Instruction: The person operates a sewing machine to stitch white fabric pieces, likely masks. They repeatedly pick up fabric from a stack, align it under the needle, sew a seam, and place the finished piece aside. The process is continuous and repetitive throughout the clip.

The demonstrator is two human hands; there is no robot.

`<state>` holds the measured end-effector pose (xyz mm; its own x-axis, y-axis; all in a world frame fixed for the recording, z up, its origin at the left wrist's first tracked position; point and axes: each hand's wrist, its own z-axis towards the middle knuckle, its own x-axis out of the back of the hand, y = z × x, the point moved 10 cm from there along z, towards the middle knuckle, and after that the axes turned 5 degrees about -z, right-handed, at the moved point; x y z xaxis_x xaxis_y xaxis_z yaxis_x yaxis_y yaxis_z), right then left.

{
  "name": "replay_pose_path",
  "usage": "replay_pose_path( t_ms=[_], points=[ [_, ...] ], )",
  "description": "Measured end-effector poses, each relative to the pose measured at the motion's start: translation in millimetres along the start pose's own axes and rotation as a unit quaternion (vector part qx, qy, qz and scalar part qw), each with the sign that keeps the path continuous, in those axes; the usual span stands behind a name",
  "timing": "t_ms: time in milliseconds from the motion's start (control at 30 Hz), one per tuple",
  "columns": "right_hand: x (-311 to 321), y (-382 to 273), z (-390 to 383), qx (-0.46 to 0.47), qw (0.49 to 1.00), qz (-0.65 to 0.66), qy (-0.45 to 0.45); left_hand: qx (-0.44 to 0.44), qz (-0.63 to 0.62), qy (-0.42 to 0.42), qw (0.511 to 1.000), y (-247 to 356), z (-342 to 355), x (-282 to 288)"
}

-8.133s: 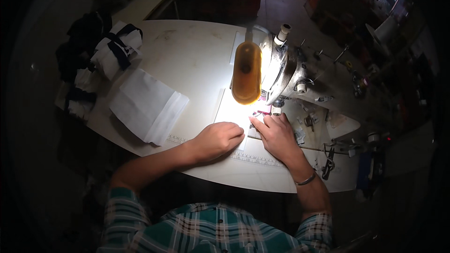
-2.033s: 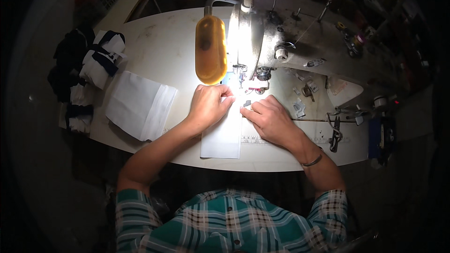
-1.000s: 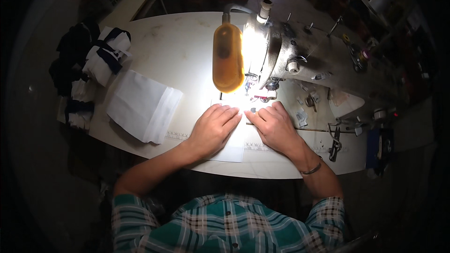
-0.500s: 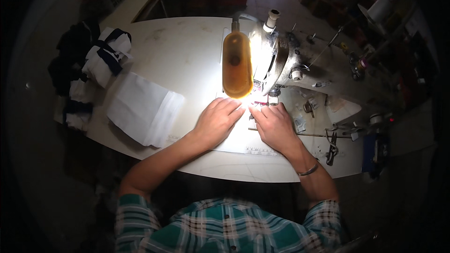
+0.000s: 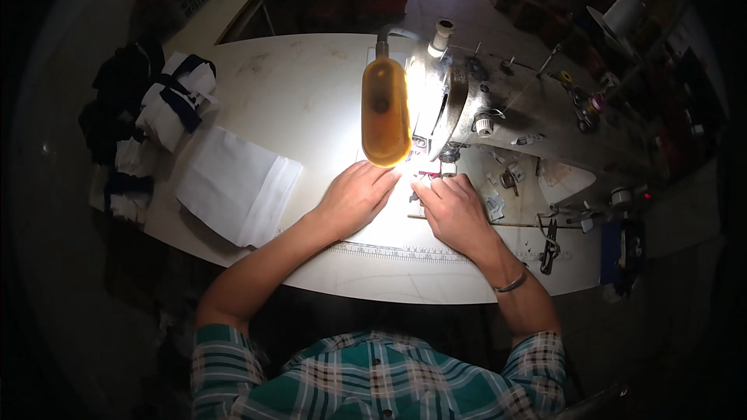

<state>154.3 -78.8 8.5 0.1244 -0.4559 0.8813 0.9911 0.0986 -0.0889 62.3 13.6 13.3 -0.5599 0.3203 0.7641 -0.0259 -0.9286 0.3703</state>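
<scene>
Both my hands rest close together in front of the sewing machine (image 5: 459, 101), at its needle area. Under the lamp's edge, my left hand (image 5: 358, 198) is closed on a piece of white cloth (image 5: 391, 216), its fingertips partly hidden. My right hand (image 5: 451, 206) has its fingers bent, with thumb and forefinger pinching at the same cloth just below the presser foot. Strong glare washes out the cloth's edges and the needle. An amber lamp (image 5: 386, 113) covers part of the view beside the machine head.
Folded white cloth (image 5: 237, 187) lies left of my forearm. Beyond it sit bundled dark and white fabrics (image 5: 167, 101). A ruler strip (image 5: 373, 251) runs along the table's front. Thread snips (image 5: 549, 247) lie at the right, near a blue box (image 5: 622, 253).
The white cloth between my hands has slid away from me toward the machine, uncovering more of the ruler strip. My hands have barely shifted. The view has turned slightly.
</scene>
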Motion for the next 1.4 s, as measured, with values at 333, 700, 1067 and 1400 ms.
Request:
replay_pose_path(
  t_ms=[333,700,1067,1400],
  points=[
    [20,-8,-6,0.042,0.993,0.102,-0.045,-0.002,-0.072,-0.107,0.992,47,-33,20],
    [19,-34,-10,0.112,0.982,0.141,-0.057,-0.007,-0.068,-0.067,0.995,53,-27,26],
    [8,-44,-13,0.145,0.969,0.161,-0.12,-0.085,-0.06,-0.032,0.994,61,-34,19],
    [3,-42,-14,0.128,0.963,0.178,-0.156,-0.101,-0.075,-0.052,0.991,58,-36,13]
  ],
)
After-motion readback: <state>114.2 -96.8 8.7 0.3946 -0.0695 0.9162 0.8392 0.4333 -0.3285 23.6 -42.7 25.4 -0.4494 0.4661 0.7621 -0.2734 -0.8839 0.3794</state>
